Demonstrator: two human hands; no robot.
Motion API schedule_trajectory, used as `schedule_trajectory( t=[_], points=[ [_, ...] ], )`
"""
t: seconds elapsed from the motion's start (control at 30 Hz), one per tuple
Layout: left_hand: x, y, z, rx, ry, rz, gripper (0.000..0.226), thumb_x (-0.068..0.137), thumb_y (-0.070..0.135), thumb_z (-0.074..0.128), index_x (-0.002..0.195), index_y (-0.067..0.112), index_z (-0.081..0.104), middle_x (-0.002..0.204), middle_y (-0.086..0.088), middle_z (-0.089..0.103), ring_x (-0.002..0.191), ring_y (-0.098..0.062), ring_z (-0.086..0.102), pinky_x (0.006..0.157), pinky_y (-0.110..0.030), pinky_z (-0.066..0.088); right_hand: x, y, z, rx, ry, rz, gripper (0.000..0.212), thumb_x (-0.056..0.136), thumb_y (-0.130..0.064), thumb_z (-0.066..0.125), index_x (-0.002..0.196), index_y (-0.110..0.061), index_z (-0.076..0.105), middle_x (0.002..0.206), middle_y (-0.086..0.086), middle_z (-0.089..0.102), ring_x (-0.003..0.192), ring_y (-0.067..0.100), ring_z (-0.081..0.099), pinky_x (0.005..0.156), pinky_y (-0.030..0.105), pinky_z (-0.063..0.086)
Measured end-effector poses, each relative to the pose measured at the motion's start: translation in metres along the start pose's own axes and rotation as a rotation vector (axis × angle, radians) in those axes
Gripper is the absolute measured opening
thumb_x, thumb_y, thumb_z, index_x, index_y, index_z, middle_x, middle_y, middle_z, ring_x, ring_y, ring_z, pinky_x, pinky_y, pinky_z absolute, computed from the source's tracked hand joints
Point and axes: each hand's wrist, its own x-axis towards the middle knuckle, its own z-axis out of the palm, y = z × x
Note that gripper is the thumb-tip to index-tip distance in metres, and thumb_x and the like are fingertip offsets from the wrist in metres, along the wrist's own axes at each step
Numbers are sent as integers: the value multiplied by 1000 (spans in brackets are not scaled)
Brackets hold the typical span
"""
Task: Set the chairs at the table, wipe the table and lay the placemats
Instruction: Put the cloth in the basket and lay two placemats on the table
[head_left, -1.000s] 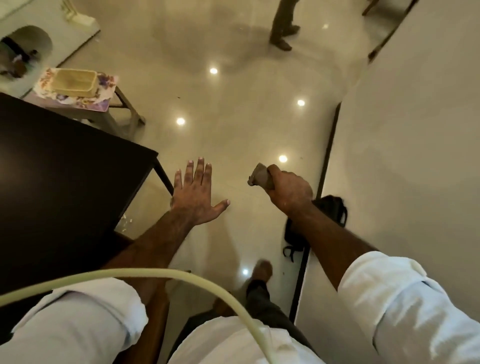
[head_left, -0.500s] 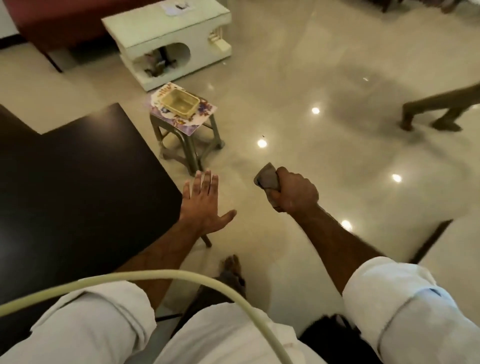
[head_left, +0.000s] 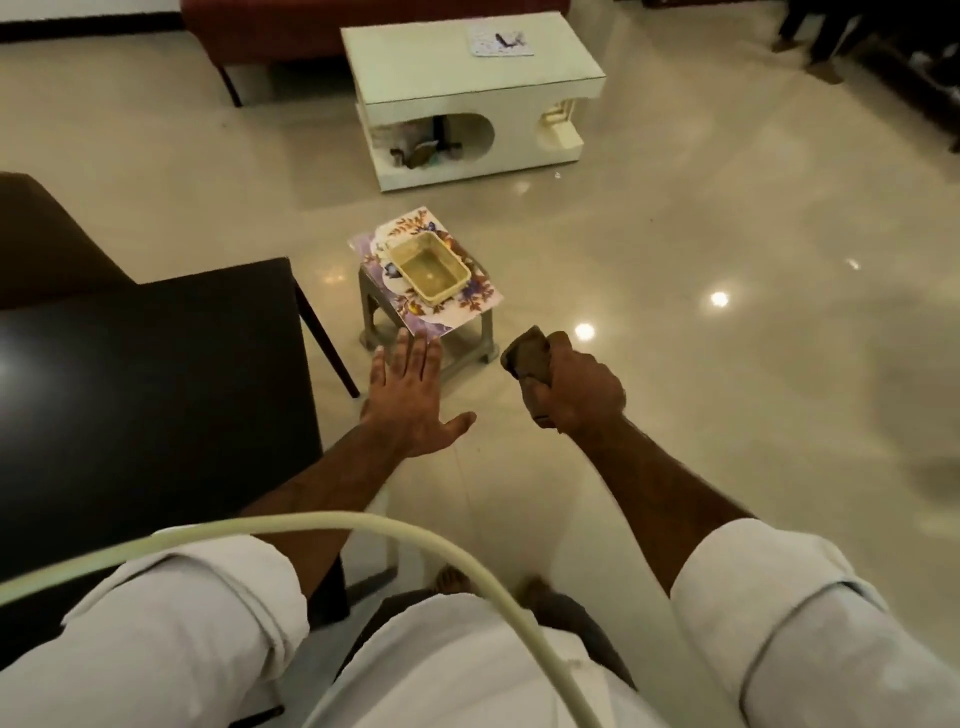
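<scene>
Head camera, standing view, looking down past white sleeves.

- Right hand: fist clamped round a brown cloth, same grip as a second ago.
- Left hand: fingers straight and together, thumb out, holding nothing, over the floor just off the corner of the dark table. Touching nothing.
- Change: the view has swung round. A second ago a wall filled the right side and the stool sat far up at the left edge. Now the stool is straight ahead, near both hands.
- Flowered placemats lie stacked on the stool, with a yellowish tub on top of them. None are on the table yet.
- Reading: the person has turned toward the stool. Likely wetting the cloth in the tub or fetching the mats, I cannot say which. Wiping looks unfinished or just ended, given the cloth in hand.
- Writing: none readable. A sheet on the white low table has dark marks, too small to make out.
</scene>
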Motion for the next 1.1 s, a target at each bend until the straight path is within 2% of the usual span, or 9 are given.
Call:
schedule_trajectory(
  t=[0.33, 0.5, 0.63, 0.7, 0.8, 0.87, 0.93, 1.0, 1.1],
  points=[
    [167, -28, -30, -138, -78, -300, 130, 87, 96, 38, 169, 18, -27, 176, -9, -36, 166, -39, -22, 123, -84, 7, 244, 2, -12, 12, -66, -151, 54, 101, -53, 68, 134, -14, 50, 112, 10, 71, 96, 36, 71, 73, 40, 51],
    [234, -37, -44, -315, -52, -443, 131, 89, 92, 47, 169, 20, -26, 179, -7, -29, 168, -38, -16, 124, -82, 14, 350, -12, -18, 16, -133, -257, 53, 100, -51, 69, 133, -13, 50, 114, 12, 72, 97, 38, 71, 79, 46, 59],
    [301, -61, -35, -751, 122, -504, 117, 91, 75, 69, 175, 19, 10, 181, -11, 19, 167, -34, 20, 132, -59, 26, 420, -42, -8, 202, -245, -243, 54, 101, -42, 71, 139, -12, 49, 122, 15, 70, 105, 40, 70, 84, 46, 58],
    [338, -75, -32, -1173, 223, -584, 98, 89, 66, 80, 165, 21, 39, 160, -4, 56, 146, -27, 56, 117, -46, 51, 457, -58, 4, 333, -323, -224, 54, 100, -33, 75, 140, -12, 46, 131, 17, 68, 113, 40, 70, 93, 53, 62],
    [394, -93, -31, -1798, 90, -774, 86, 90, 43, 90, 160, 13, 48, 151, -9, 63, 132, -27, 65, 95, -40, 60, 510, -80, 39, 452, -430, -121, 59, 98, -22, 80, 146, -9, 49, 141, 16, 64, 125, 37, 66, 103, 53, 60],
    [419, -106, -24, -1953, 3, -771, 79, 85, 41, 93, 150, 12, 58, 143, -13, 70, 134, -32, 66, 99, -46, 60, 535, -93, 62, 555, -511, -55, 64, 96, -12, 79, 153, -8, 49, 140, 13, 63, 126, 34, 65, 97, 44, 63],
    [442, -122, -9, -2041, -43, -739, 40, 93, 32, 87, 127, 16, 71, 117, -4, 80, 118, -27, 73, 102, -47, 57, 561, -109, 87, 634, -624, 2, 73, 87, -6, 74, 156, -9, 50, 136, 9, 65, 122, 30, 68, 87, 33, 64],
    [463, -131, 11, -2097, -18, -777, 15, 103, 21, 76, 117, 16, 74, 109, -5, 81, 114, -31, 74, 105, -48, 55, 587, -116, 122, 653, -698, 39, 81, 72, -12, 67, 152, -10, 55, 135, 13, 69, 119, 31, 71, 91, 39, 67],
    [494, -137, 44, -2023, 97, -906, 27, 105, 15, 74, 129, 3, 72, 125, -20, 77, 119, -41, 75, 93, -45, 66, 621, -107, 186, 564, -733, 36, 78, 63, -19, 69, 141, -15, 66, 135, 14, 69, 119, 33, 71, 96, 45, 67]
  ],
)
